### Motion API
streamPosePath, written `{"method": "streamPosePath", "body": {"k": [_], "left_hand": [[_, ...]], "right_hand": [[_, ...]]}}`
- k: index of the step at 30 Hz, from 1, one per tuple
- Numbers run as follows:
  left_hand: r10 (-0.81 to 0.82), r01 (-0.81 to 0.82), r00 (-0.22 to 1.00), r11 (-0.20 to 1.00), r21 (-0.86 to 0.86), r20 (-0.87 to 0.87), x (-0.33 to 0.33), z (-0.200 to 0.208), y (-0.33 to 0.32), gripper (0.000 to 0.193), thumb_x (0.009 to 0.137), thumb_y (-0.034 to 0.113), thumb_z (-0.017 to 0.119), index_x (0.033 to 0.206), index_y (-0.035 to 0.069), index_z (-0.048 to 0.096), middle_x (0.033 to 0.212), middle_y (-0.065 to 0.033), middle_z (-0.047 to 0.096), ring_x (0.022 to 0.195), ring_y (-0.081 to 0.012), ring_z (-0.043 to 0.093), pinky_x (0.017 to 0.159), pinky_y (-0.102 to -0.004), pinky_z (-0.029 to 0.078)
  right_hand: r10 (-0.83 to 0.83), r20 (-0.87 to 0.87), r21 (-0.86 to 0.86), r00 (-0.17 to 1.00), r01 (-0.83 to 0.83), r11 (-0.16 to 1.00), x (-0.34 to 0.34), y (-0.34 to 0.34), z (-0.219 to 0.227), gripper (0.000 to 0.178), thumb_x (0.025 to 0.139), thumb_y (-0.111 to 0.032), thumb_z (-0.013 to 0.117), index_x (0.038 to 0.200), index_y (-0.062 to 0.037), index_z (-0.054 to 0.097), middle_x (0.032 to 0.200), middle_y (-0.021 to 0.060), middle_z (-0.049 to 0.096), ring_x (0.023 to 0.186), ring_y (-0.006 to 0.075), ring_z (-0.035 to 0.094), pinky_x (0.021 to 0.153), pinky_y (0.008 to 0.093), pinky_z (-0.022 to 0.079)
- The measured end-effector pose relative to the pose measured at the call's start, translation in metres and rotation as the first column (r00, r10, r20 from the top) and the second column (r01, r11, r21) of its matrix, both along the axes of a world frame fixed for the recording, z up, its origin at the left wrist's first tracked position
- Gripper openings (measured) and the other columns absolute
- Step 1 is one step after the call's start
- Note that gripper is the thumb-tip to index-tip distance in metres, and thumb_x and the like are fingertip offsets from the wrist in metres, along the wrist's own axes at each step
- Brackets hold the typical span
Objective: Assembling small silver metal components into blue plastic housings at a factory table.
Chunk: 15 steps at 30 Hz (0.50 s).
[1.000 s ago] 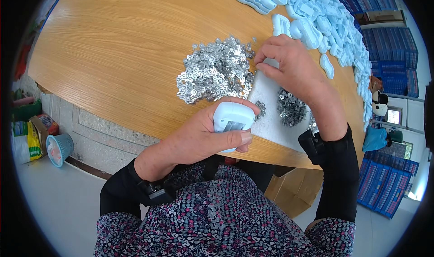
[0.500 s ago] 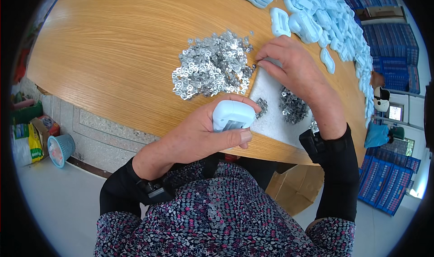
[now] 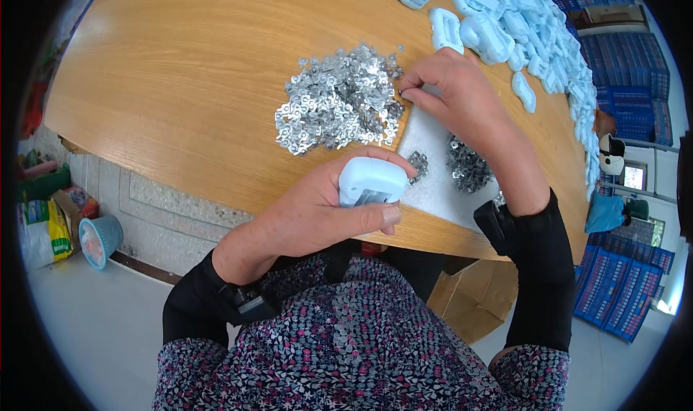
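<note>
Both hands work at the near edge of a wooden table [image 3: 180, 86]. Her left hand [image 3: 325, 216] is curled around a pale blue plastic casing [image 3: 370, 182], thumb along its lower side, holding it just above the table edge. Right hand [image 3: 458, 97] reaches to the edge of a heap of small silver metal pieces [image 3: 336, 107], fingertips pinched together on one piece. A white sheet [image 3: 440, 172] lies beneath, carrying darker metal bits [image 3: 465, 167]. More blue casings [image 3: 520, 28] are piled at the far right.
</note>
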<state>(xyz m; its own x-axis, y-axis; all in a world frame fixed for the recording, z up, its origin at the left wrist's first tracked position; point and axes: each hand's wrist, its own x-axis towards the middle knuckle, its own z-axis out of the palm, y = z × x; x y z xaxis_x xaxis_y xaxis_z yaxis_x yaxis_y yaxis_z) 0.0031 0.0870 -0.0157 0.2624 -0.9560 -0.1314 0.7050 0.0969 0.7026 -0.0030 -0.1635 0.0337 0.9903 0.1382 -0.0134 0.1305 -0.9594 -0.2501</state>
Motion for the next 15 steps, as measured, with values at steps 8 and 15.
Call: {"method": "streamPosePath", "body": {"k": [8,15], "left_hand": [[-0.141,0.158,0.963,0.986,-0.055,0.229,-0.001,0.0,0.003,0.036,0.092,0.004,0.07,0.126,0.004,0.057,0.102,-0.0007,0.062,0.093,-0.0068,0.06,0.079,-0.0234,0.048],[-0.167,0.188,0.94,0.981,-0.042,0.299,-0.004,0.0,0.005,0.035,0.092,0.005,0.071,0.125,0.005,0.058,0.102,0.0015,0.06,0.089,-0.0046,0.057,0.075,-0.022,0.046]], "right_hand": [[0.09,0.012,-0.081,0.996,-0.089,0.993,-0.027,0.024,0.004,0.008,0.084,-0.018,0.064,0.079,-0.0144,0.068,0.079,-0.0021,0.064,0.092,0.0225,0.057,0.088,0.0379,0.038],[0.078,0.057,-0.07,0.995,-0.074,0.995,-0.034,0.034,0.006,0.012,0.086,-0.019,0.062,0.078,-0.0155,0.07,0.079,-0.0019,0.064,0.091,0.0213,0.058,0.083,0.0394,0.039]]}}
